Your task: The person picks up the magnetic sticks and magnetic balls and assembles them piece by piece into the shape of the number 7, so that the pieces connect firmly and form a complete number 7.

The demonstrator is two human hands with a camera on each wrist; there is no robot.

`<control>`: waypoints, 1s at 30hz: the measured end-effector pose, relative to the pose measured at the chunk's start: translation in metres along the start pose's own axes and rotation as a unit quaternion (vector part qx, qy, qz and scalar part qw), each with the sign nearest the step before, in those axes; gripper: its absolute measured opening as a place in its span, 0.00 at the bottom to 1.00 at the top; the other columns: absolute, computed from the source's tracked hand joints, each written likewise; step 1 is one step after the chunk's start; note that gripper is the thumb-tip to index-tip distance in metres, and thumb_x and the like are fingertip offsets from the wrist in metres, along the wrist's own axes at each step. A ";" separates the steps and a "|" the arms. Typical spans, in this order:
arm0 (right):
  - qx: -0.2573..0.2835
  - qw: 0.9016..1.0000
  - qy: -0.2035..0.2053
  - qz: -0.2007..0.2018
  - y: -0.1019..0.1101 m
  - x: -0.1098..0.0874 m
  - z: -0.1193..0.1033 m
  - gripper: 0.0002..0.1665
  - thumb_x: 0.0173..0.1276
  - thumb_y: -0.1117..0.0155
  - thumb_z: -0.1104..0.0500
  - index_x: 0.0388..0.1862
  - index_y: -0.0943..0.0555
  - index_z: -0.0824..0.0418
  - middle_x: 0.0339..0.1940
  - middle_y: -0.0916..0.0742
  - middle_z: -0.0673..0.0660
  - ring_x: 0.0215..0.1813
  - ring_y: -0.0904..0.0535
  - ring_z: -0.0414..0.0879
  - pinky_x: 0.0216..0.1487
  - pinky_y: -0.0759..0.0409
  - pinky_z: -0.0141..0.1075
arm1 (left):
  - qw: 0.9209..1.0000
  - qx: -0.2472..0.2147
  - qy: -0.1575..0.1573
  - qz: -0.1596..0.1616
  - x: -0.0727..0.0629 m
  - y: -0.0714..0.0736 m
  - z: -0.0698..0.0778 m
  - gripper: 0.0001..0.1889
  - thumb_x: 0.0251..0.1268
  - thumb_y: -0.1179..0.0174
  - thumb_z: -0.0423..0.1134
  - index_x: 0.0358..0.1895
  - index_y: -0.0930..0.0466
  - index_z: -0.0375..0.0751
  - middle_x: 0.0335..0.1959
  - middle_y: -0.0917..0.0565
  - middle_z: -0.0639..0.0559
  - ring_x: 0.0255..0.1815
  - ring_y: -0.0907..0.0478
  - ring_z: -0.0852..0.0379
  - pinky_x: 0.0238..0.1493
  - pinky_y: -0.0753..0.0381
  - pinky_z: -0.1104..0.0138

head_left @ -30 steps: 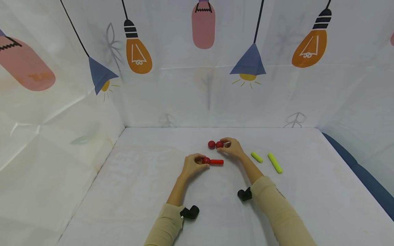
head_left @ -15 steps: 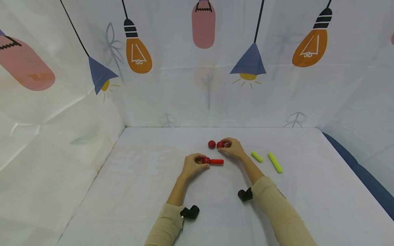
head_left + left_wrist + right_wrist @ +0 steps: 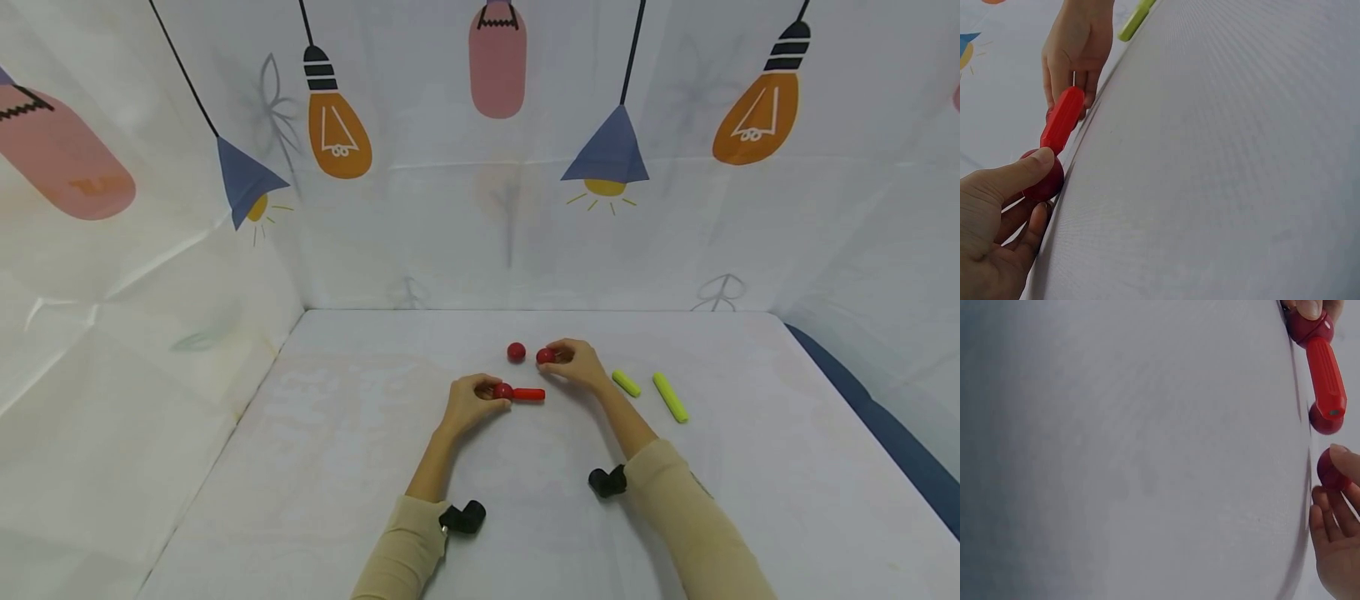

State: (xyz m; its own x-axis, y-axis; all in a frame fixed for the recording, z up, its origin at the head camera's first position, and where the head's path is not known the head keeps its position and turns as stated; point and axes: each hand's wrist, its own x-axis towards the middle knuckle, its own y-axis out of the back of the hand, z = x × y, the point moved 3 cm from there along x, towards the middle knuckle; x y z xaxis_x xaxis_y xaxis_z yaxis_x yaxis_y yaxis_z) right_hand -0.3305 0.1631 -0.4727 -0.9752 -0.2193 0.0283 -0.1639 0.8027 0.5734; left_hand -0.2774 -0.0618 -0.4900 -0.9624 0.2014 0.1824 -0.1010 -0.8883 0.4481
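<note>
In the head view my left hand (image 3: 468,403) pinches a dark red ball (image 3: 503,391) between thumb and fingers. A bright red ridged rod (image 3: 529,395) sticks out from that ball toward the right. Farther back, my right hand (image 3: 577,364) holds a second red ball (image 3: 545,356) by its sides. To the left of it, a third red ball (image 3: 516,352) lies apart on the white table. The left wrist view shows my left thumb pressed on the ball (image 3: 1049,182) where the rod (image 3: 1062,122) joins it. In the right wrist view, thumb and fingers grip the other ball (image 3: 1331,472).
To the right lie a short yellow-green rod (image 3: 626,383) and a longer one (image 3: 670,397). The white table (image 3: 337,417) meets a white sheet (image 3: 450,225) printed with lamps at its back edge. Each forearm carries a black wrist device (image 3: 463,517).
My right hand has moved slightly right with its ball, widening the gap to the loose red ball. My left hand, its ball and the red rod have stayed put.
</note>
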 end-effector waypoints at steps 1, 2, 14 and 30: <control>0.001 1.000 0.002 -0.001 0.001 -0.001 0.000 0.27 0.59 0.31 0.56 0.55 0.24 0.67 0.49 0.18 0.63 0.50 0.24 0.55 0.54 0.25 0.46 | 1.000 0.000 -0.003 0.000 0.000 0.000 0.000 0.18 0.45 0.26 0.35 0.42 0.16 0.34 0.34 0.16 0.46 0.30 0.23 0.60 0.34 0.22 0.71; 0.001 1.000 0.004 -0.001 0.002 -0.002 0.000 0.27 0.59 0.31 0.57 0.55 0.24 0.68 0.49 0.18 0.63 0.50 0.24 0.55 0.54 0.25 0.46 | 1.000 0.000 -0.004 0.001 0.000 0.000 0.000 0.18 0.45 0.26 0.35 0.42 0.16 0.34 0.33 0.16 0.46 0.30 0.23 0.60 0.34 0.22 0.71; 0.017 0.999 -0.020 -0.028 0.016 -0.018 0.003 0.28 0.59 0.31 0.58 0.56 0.25 0.69 0.52 0.19 0.66 0.53 0.24 0.56 0.55 0.25 0.47 | 1.000 0.006 0.002 -0.001 -0.001 0.000 0.000 0.18 0.45 0.26 0.36 0.42 0.16 0.35 0.33 0.16 0.47 0.30 0.24 0.60 0.35 0.22 0.71; 0.025 0.998 -0.018 -0.049 0.023 -0.031 0.005 0.27 0.57 0.30 0.59 0.53 0.24 0.71 0.48 0.18 0.66 0.48 0.23 0.54 0.49 0.23 0.40 | 1.000 0.003 -0.001 -0.001 -0.002 0.001 0.003 0.18 0.46 0.27 0.36 0.43 0.17 0.34 0.34 0.16 0.46 0.31 0.24 0.59 0.35 0.23 0.71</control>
State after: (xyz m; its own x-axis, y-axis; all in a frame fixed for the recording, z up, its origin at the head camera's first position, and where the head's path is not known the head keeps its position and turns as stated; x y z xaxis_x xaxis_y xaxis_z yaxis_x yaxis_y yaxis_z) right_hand -0.3046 0.1910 -0.4649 -0.9586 -0.2789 -0.0566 -0.2655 0.8048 0.5309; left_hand -0.2751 -0.0616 -0.4874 -0.9618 0.2037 0.1830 -0.1010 -0.8851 0.4543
